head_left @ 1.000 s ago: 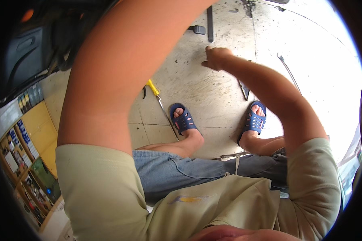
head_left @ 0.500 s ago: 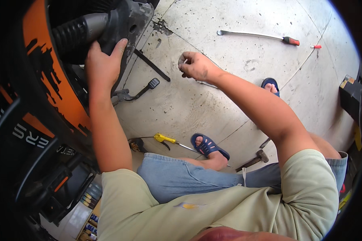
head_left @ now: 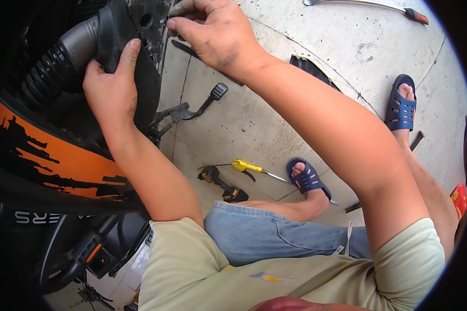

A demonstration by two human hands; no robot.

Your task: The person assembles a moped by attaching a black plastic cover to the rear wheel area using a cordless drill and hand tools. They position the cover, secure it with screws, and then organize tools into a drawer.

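Left hand (head_left: 111, 90) grasping black flap (head_left: 113, 33), right hand (head_left: 218, 33) beside dark panel (head_left: 153, 33) — fingers curled, hold unclear

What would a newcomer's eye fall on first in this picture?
Probably the orange-and-black panel at the left, with the left hand beyond it on a black part beside a ribbed hose. The right hand is at the machinery's edge, near the top. On the pale floor, the yellow-handled tool and blue sandals stand out.

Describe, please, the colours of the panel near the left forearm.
The panel: orange with jagged black marks, best in head view.
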